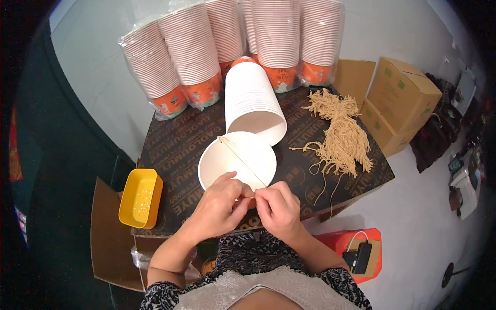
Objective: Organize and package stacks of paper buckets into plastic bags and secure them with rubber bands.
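A white-lined paper bucket (214, 161) sits at the near middle of the table, its mouth turned up toward me. A thin tan string (244, 162) runs across the mouth from the far-left rim to the near rim. At that near rim my left hand (223, 203) is closed, thumb and forefinger pinched together by the string's end. Against it, my right hand (279, 208) is closed in a pinch too, at the same spot. The fingers hide the string's tip and any hole there.
Behind the bucket lies a nested stack of white buckets (251, 101). Bagged stacks of orange-printed buckets (191, 46) stand along the back. A bundle of tan strings (345, 139) lies on the right. A yellow bin (140, 199) with small white bits sits left. Cardboard boxes (403, 95) stand beyond the table.
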The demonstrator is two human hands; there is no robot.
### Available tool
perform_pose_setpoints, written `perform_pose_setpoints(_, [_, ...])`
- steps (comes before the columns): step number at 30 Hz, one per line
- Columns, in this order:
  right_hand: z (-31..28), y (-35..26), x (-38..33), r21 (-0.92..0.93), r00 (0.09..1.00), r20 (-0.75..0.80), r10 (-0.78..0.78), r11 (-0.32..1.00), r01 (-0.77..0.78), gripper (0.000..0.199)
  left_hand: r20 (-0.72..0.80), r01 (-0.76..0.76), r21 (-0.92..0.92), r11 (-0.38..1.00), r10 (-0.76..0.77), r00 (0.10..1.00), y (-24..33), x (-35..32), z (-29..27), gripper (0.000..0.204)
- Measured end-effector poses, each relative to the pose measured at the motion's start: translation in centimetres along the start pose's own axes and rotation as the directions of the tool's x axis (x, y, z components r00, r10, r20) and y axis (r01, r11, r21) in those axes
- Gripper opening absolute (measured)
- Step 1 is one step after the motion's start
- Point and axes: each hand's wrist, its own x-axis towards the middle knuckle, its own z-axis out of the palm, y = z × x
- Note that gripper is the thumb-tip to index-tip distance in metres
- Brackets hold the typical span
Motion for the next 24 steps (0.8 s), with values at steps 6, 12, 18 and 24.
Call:
perform_pose_setpoints(6, [-0.4,-0.2,0.3,0.042,0.999,0.053,0.014,0.999,-0.016,0.019,-0.055,-0.029,-0.048,0.998,0.026,0.998,-0.2,0.0,0.2,0.013])
perform_pose_setpoints(12, [-0.4,-0.5,0.2,0.222,0.977,0.098,0.191,0.952,-0.208,0.009,-0.161,-0.083,0.046,0.996,0.089,0.983,-0.8,0.1,1.2,0.016])
perform_pose_setpoints(18, [-0.2,-0.4,0.2,0.301,0.95,0.128,0.284,0.902,-0.31,0.003,-0.201,0.111,-0.118,0.987,-0.133,0.97,-0.5,-0.2,1.8,0.019])
perform_pose_setpoints(24, [0.0,-0.1,-0.4,0.426,0.888,0.205,0.411,0.78,-0.459,0.006,-0.127,-0.04,0.012,0.999,0.041,0.991,-0.3,-0.3,0.8,0.023])
